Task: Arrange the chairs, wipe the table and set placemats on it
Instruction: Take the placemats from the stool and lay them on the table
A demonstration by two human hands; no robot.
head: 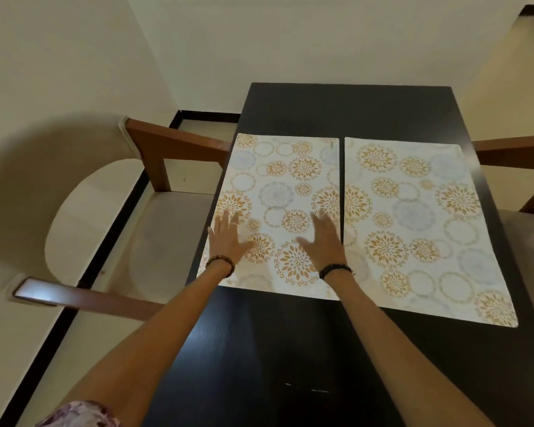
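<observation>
Two white placemats with gold and blue flower circles lie side by side on the dark table (336, 112). The left placemat (285, 180) reaches the table's left edge; the right placemat (420, 217) lies close beside it with a thin gap between them. My left hand (227, 237) rests flat on the left placemat near its left edge, fingers straight and spread. My right hand (324, 238) lies flat on the same placemat near its right edge. Both hands hold nothing.
A cream armchair (84, 217) with brown wooden arms stands at the table's left side, its arms reaching toward the tabletop. Part of a second chair (518, 149) shows at the right. Pale walls stand behind, and a black floor border runs along the left.
</observation>
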